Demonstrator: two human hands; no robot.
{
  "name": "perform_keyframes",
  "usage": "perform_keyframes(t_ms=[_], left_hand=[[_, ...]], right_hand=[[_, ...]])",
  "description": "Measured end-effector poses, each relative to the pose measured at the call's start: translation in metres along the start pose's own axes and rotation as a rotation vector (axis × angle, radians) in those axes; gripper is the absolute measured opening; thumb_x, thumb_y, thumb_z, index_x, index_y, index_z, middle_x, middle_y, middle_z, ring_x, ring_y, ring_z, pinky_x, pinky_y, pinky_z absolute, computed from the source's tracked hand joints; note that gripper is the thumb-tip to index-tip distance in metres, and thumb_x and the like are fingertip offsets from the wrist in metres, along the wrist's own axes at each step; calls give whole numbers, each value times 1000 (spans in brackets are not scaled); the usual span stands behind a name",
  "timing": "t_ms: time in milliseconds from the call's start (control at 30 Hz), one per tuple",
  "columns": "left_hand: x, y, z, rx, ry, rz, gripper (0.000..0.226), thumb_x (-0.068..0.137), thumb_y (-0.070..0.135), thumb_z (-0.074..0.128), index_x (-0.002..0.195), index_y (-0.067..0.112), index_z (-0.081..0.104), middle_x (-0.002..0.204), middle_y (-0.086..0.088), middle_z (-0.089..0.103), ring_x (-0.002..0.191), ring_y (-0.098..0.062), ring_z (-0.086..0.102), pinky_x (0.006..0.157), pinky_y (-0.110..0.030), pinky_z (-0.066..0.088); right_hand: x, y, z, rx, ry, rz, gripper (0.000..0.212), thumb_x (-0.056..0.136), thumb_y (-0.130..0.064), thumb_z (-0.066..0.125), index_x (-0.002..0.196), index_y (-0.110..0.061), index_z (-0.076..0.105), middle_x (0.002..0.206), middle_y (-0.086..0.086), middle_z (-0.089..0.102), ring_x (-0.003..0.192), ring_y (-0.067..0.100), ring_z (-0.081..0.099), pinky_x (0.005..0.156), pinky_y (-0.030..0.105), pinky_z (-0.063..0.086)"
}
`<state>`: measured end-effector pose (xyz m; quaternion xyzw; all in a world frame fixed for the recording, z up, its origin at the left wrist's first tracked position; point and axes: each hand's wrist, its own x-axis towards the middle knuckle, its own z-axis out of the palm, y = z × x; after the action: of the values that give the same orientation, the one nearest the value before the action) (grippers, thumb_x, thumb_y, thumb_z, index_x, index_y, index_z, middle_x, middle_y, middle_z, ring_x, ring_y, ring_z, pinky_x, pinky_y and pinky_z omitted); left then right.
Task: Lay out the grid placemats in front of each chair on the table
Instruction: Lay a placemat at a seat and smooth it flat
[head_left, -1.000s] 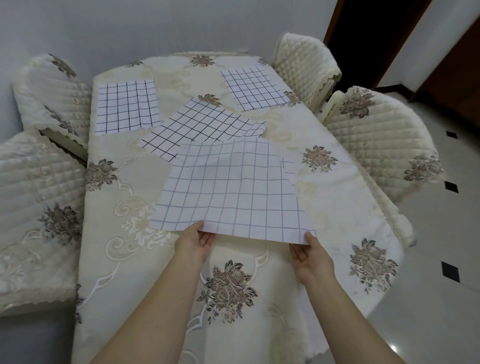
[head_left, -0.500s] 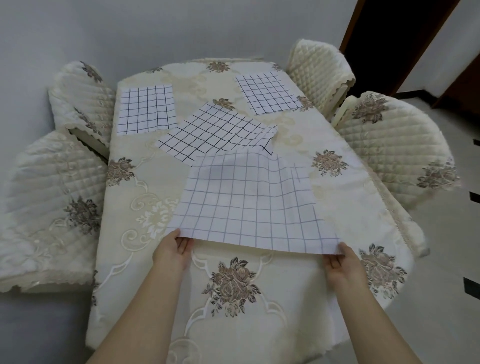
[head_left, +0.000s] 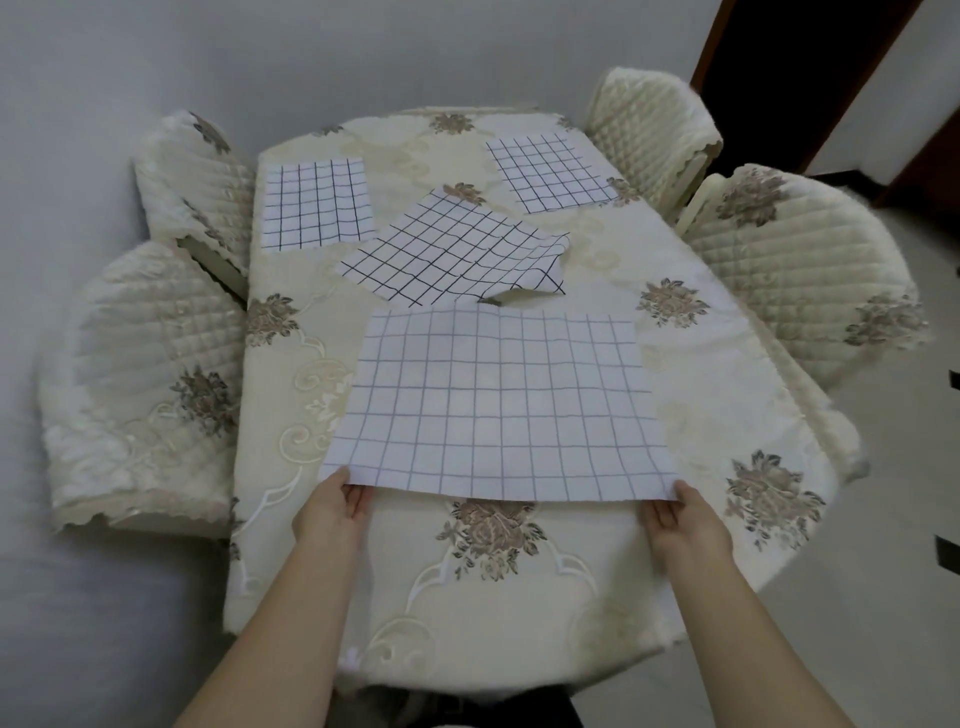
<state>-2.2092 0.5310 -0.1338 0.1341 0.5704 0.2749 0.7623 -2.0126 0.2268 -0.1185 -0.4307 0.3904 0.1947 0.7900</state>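
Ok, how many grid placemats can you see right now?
4: near placemat pinched by left hand and right hand; crumpled placemat mid-table; far-left placemat; far-right placemat. Another could hide under the crumpled one.

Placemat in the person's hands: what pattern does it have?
The held placemat is white with thin grey grid lines; head view.

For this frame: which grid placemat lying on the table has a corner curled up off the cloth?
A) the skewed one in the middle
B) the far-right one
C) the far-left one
A: the middle placemat has its right corner lifted and folded, while the far-left placemat and far-right placemat lie flat; the left hand and right hand pinch the front corners of the near placemat.
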Motion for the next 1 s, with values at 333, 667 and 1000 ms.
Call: perform_keyframes(t_ms=[333,667,1000], left_hand=[[-35,11,1,82,-58,148,20,89,2,62,109,1,58,93,-10,64,81,-16,63,82,-32,54],[-96,2,63,433,-247,445,5,83,6,70,79,4,69,85,-14,66,76,-22,64,77,-31,57],[-155,-35,97,901,-510,878,25,83,19,68,62,5,66,61,-19,60,55,-14,49,57,-26,39]], right_hand=[[-32,22,-1,-1,-62,-20,8,90,-7,62,83,-8,59,77,3,53,67,15,52,74,28,53],[-105,32,70,-249,-344,-180,19,91,-8,62,109,-2,63,100,11,68,89,21,65,78,30,54],[-143,48,96,-460,-511,-327,16,86,-9,68,99,0,73,95,17,73,90,25,71,79,29,59]])
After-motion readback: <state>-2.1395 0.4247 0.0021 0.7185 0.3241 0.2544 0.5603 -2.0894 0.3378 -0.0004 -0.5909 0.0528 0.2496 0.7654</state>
